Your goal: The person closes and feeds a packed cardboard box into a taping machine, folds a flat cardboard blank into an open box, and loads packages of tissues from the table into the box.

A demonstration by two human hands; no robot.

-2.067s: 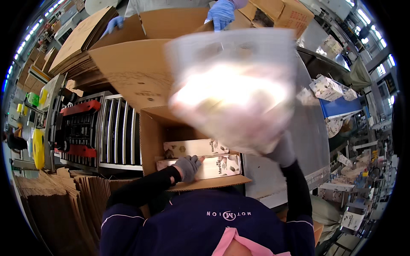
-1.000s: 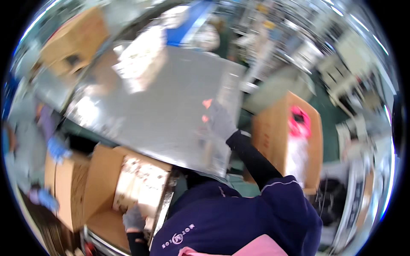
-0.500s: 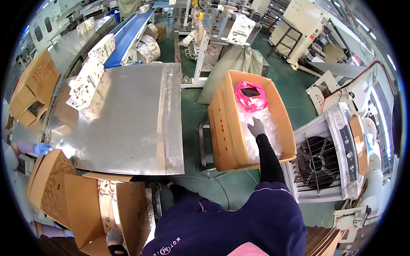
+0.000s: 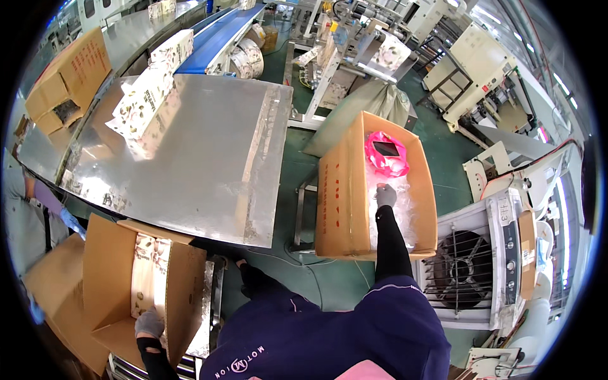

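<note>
Film [image 4: 406,212], clear & crumpled, lies loose in the big box [image 4: 342,202] on the person's R.

Worktop [image 4: 183,190] is largest: shiny metal, w/ a row of white packs [image 4: 149,95] toward its far L side & a blue belt [image 4: 218,41] beyond. Big box next: brown, open-topped, apart from worktop, to its R. Then the carton [image 4: 104,275], lower L, also open, near worktop's near edge.

Film heap itself: prob. v. light, limp, slippery; thin, so may cling, tear or come up several layers at once. Best hold: pinch a loose edge or top fold, one layer, between thumb & finger.

Inner packs [image 4: 149,269] stand side by side in the carton, printed, long & squarish. Prob. light-ish, a bit soft; smooth wrap may slide in a glove, so grip across both long sides.

Pink bag [image 4: 399,167] sits on the film, just beyond R hand [image 4: 385,196]. R fingers look curled in over the film; can't tell if any is gripped. L hand [image 4: 149,324] is at the inner packs' near end, tips hidden; can't tell if fingers grip or just rest.

Smallest: dark slab [image 4: 386,149], poss. a phone, on the pink bag.
</note>
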